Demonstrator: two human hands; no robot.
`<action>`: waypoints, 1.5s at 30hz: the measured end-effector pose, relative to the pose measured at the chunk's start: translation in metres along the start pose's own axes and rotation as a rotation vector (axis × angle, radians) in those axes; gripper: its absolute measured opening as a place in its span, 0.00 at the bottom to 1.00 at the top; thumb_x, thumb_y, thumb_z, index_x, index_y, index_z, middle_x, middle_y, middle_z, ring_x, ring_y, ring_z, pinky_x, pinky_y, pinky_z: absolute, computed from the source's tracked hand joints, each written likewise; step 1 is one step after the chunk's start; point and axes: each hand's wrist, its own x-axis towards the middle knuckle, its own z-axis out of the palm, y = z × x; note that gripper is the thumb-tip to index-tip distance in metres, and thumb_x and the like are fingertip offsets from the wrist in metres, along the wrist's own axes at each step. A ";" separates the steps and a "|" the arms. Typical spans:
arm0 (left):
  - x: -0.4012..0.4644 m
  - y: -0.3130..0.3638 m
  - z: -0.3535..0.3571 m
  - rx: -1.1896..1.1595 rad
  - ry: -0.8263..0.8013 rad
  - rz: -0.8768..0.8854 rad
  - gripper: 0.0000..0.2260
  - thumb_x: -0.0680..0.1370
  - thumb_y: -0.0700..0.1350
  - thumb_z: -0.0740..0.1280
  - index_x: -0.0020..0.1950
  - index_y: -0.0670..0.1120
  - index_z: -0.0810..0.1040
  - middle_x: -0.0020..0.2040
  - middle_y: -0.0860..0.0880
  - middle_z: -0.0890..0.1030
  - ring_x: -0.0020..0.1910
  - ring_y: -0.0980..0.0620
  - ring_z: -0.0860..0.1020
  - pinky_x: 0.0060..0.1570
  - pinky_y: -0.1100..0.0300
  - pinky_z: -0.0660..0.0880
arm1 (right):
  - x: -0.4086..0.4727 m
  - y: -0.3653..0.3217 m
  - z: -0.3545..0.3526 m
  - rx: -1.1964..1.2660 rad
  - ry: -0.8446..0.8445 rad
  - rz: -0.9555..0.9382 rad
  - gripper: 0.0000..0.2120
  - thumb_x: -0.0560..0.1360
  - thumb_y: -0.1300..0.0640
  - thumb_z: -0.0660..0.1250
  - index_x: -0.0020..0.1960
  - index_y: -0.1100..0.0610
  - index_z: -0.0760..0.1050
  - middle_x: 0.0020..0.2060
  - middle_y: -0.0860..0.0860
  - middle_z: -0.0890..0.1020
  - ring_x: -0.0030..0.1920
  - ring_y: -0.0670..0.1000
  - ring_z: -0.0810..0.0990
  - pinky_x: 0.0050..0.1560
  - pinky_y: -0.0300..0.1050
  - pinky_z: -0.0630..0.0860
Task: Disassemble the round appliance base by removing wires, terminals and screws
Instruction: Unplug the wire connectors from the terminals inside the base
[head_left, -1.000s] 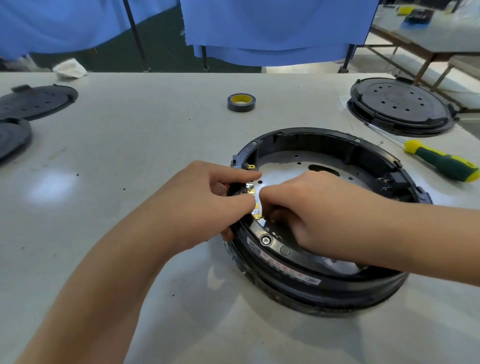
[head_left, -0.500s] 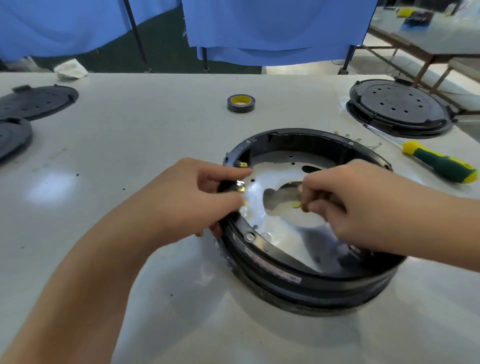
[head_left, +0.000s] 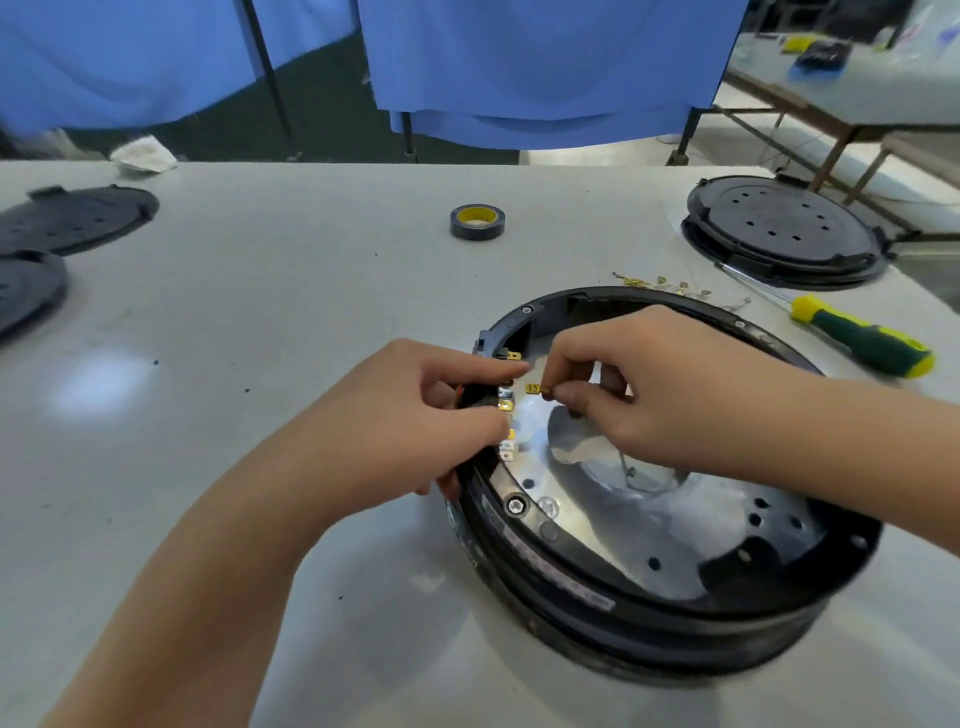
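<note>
R hand (head_left: 654, 395): thumb and forefinger pinched together on a small brass terminal (head_left: 533, 388), held just inside the near-left wall of the base, other fingers curled under. The terminal sits in the air, just apart from the row of tabs on the wall.

L hand (head_left: 415, 415): forefinger stretched over the rim, thumb below it, the two closing on the black connector block (head_left: 503, 391) at the base's left wall — remaining fingers curled down the outside of the rim. A row of brass and silver tabs (head_left: 508, 439) runs down the wall right by the thumb; one more brass tab (head_left: 513, 356) sticks out just above the forefinger.

Round appliance base (head_left: 675, 597): black ring w/ shiny metal plate inside, flat on the white table (head_left: 260, 338), right of centre and near the person. A screw (head_left: 516, 504) sits in the rim near the L wrist side; a white label runs along the outer wall.

Behind the base, a small scatter of loose brass terminals and thin wires (head_left: 670, 286). Right of that, a green-and-yellow screwdriver (head_left: 862, 338), then another black round base (head_left: 784, 228) at far right. Roll of black tape (head_left: 477, 222) w/ yellow core mid-table. Two black round covers (head_left: 78, 218) at far left — blue cloth (head_left: 545, 62) hangs beyond the table.
</note>
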 end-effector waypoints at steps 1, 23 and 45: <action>0.000 0.000 -0.002 0.001 0.002 -0.004 0.18 0.65 0.50 0.65 0.51 0.68 0.81 0.26 0.52 0.78 0.25 0.54 0.78 0.27 0.61 0.72 | 0.001 0.000 -0.001 0.021 0.003 0.007 0.04 0.75 0.54 0.65 0.44 0.45 0.77 0.33 0.32 0.77 0.38 0.34 0.74 0.35 0.34 0.65; 0.002 0.022 -0.025 0.125 0.139 0.124 0.16 0.67 0.59 0.72 0.55 0.64 0.79 0.27 0.55 0.76 0.25 0.59 0.72 0.30 0.66 0.68 | 0.001 -0.008 -0.055 0.283 0.109 0.028 0.19 0.75 0.61 0.67 0.61 0.42 0.75 0.41 0.41 0.84 0.35 0.41 0.81 0.38 0.28 0.74; 0.038 0.049 0.010 0.063 0.248 0.219 0.05 0.73 0.39 0.71 0.42 0.49 0.83 0.29 0.55 0.80 0.25 0.61 0.76 0.28 0.72 0.70 | -0.002 0.014 -0.027 0.215 0.360 0.012 0.30 0.72 0.66 0.64 0.68 0.43 0.65 0.44 0.41 0.78 0.42 0.43 0.80 0.45 0.39 0.77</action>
